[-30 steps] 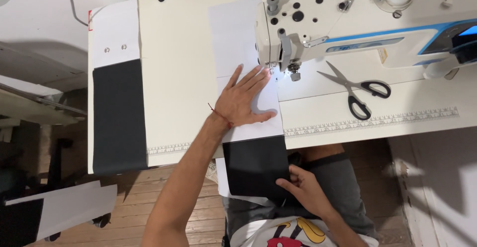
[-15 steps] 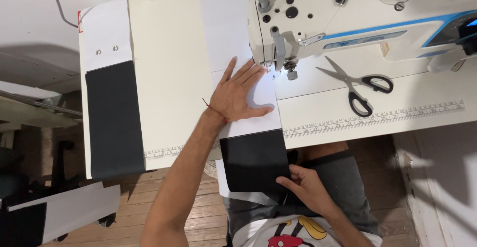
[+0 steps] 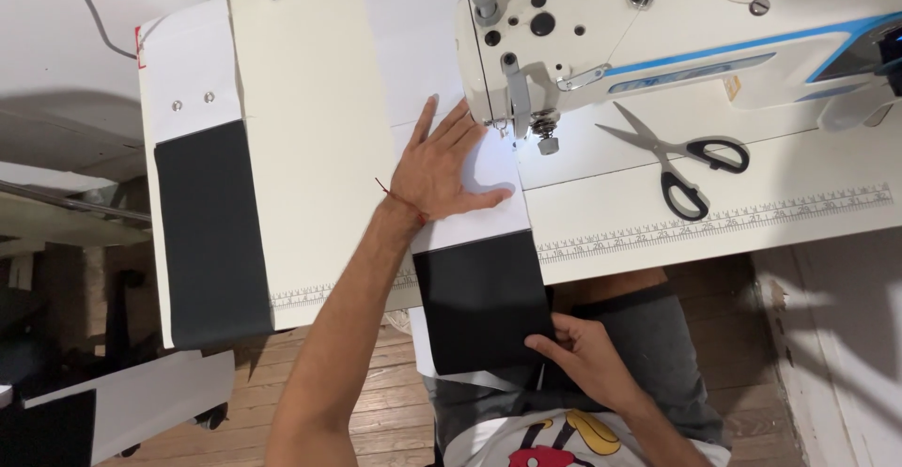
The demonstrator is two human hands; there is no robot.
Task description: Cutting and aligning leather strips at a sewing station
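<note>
A long strip of fabric runs across the cream sewing table: its white part lies on the table and under the presser foot, its black part hangs over the front edge. My left hand lies flat with fingers spread on the white part, just left of the presser foot of the white and blue sewing machine. My right hand pinches the lower right corner of the black part over my lap.
Black-handled scissors lie on the table right of the needle. A printed ruler runs along the front edge. A second white and black strip lies at the table's left end. Wooden floor shows below.
The view has shifted slightly. My left hand stays flat on the white fabric by the presser foot; my right hand keeps its hold on the black end.
</note>
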